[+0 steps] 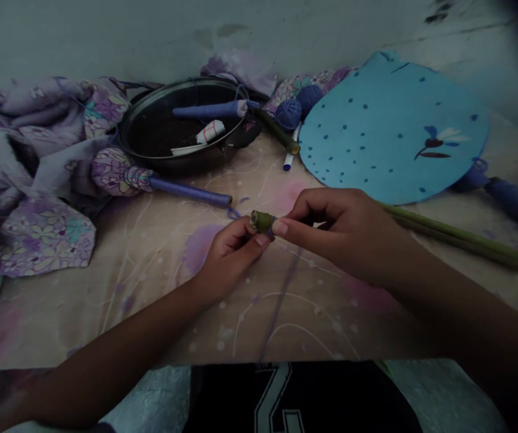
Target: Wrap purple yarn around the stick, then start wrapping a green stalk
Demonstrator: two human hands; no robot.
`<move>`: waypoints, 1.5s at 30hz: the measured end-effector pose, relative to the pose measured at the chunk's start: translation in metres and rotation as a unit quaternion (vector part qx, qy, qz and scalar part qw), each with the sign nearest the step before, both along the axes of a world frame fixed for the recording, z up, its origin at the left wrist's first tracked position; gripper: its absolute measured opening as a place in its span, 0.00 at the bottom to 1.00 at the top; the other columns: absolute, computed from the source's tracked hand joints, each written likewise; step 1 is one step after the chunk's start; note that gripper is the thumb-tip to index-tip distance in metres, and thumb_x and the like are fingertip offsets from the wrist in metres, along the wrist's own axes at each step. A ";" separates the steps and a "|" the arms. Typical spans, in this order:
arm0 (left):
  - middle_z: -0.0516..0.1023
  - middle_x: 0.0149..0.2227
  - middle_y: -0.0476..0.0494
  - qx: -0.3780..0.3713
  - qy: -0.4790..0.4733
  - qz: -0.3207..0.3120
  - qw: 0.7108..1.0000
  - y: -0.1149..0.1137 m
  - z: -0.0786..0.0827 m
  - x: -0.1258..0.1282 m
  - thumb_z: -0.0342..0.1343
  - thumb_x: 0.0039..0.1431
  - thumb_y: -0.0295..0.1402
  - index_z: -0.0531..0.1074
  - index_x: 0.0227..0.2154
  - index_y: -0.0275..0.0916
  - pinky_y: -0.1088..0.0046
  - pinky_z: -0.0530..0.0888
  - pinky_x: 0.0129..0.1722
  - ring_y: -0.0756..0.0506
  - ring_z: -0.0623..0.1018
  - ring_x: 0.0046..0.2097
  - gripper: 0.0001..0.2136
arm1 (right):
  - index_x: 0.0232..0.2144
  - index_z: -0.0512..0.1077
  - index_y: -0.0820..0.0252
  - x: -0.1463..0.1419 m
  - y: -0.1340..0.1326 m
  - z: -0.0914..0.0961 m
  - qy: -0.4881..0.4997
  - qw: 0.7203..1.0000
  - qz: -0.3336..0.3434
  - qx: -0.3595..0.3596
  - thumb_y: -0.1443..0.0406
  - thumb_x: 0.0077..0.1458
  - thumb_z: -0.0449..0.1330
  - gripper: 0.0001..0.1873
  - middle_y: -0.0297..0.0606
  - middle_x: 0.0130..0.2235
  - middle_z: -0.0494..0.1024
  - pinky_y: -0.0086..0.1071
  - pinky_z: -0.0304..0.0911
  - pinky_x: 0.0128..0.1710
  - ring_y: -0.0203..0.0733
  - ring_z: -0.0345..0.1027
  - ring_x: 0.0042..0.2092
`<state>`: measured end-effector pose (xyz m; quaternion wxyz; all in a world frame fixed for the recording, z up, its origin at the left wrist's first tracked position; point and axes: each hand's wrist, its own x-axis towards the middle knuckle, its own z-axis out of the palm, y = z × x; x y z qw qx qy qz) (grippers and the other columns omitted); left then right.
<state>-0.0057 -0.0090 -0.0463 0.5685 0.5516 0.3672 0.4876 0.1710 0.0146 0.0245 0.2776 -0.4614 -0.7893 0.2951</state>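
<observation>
A green plant stalk with a rough cut end is held above the table between my two hands. My left hand is closed on the stalk near this end, thumb along its lower side. Just beside it, my right hand pinches the stalk, its thumb pressing where a little purple yarn shows around it. A strand of purple yarn trails down from the hands toward the table's front edge. Long green stalks stretch to the right behind my right hand; whether the held piece joins them is hidden.
At the back stands a dark pan with a purple-wrapped stick across it. A purple-wrapped handle with a floral cloth head lies left. Yarn balls, a marker and a blue dotted fan-shaped sheet lie behind my right hand.
</observation>
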 end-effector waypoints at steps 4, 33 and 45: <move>0.60 0.22 0.53 -0.020 0.072 -0.101 0.992 0.005 0.013 -0.009 0.56 0.53 0.34 0.65 0.23 0.38 0.78 0.58 0.21 0.55 0.60 0.23 0.08 | 0.20 0.68 0.58 0.010 0.004 0.004 -0.038 0.991 0.128 0.023 0.59 0.51 0.60 0.12 0.28 0.18 0.67 0.28 0.51 0.20 0.30 0.56 0.20; 0.53 0.17 0.56 -0.082 -0.095 -0.091 0.988 -0.005 -0.007 0.002 0.52 0.58 0.41 0.72 0.31 0.39 0.78 0.51 0.19 0.56 0.53 0.19 0.11 | 0.22 0.68 0.60 0.005 0.000 0.006 -0.036 0.999 -0.027 -0.024 0.56 0.53 0.57 0.15 0.30 0.20 0.67 0.26 0.50 0.22 0.30 0.57 0.22; 0.59 0.17 0.55 -0.167 -0.071 -0.127 0.975 0.001 -0.003 -0.002 0.59 0.50 0.41 0.72 0.26 0.35 0.79 0.52 0.18 0.57 0.56 0.18 0.12 | 0.23 0.64 0.60 0.010 0.004 0.005 0.048 0.952 0.113 -0.280 0.55 0.55 0.55 0.16 0.27 0.19 0.64 0.24 0.48 0.18 0.28 0.55 0.20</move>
